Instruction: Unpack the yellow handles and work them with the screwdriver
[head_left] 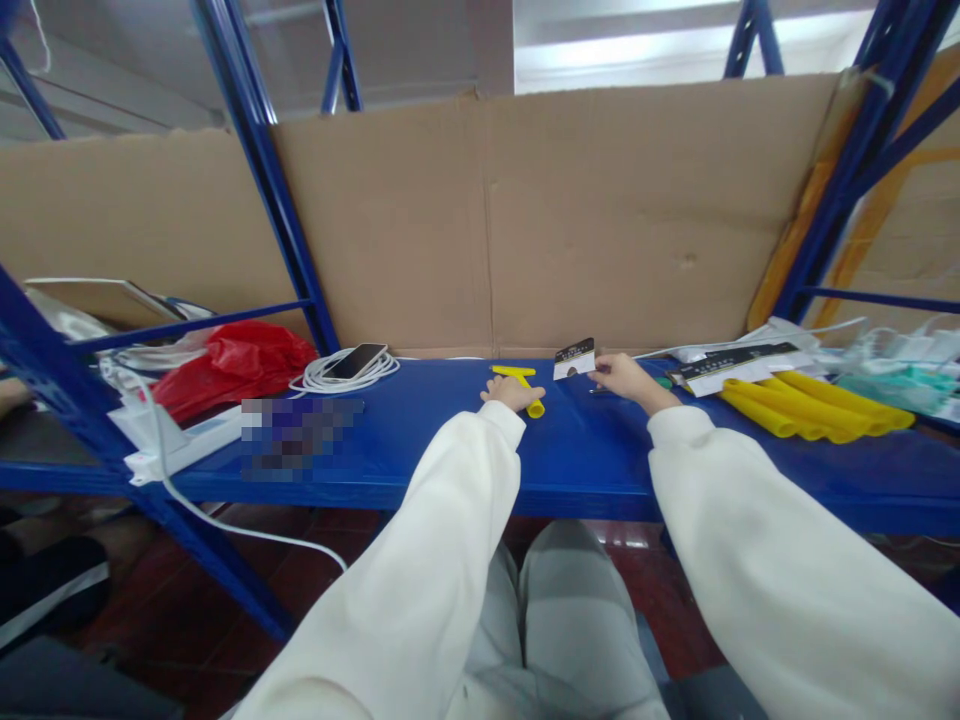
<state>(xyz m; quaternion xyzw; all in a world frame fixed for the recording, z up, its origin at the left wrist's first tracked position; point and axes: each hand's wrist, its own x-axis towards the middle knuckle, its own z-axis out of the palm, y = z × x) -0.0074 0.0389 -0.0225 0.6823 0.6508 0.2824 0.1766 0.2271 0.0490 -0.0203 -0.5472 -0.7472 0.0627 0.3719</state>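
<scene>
My left hand (512, 392) rests over a yellow tube-like piece (535, 409) on the blue tabletop, its fingers spread. Just beyond the fingers a short yellow bar (514, 371) shows; whether it joins the tube under my hand is hidden. My right hand (624, 378) pinches the right edge of a black and white printed card (574, 361), tilted up above the table. Right of that hand lies a group of yellow tubes (814, 405) side by side, with more printed cards (739, 368) behind them.
A phone (358, 361) lies on a coiled white cable (311, 376) at the left. Beside it are a red plastic bag (232, 370) and a white power strip (199, 445). Cardboard (585, 220) walls the back, between blue rack posts (277, 190). Clear and green plastic bags (904, 375) lie far right.
</scene>
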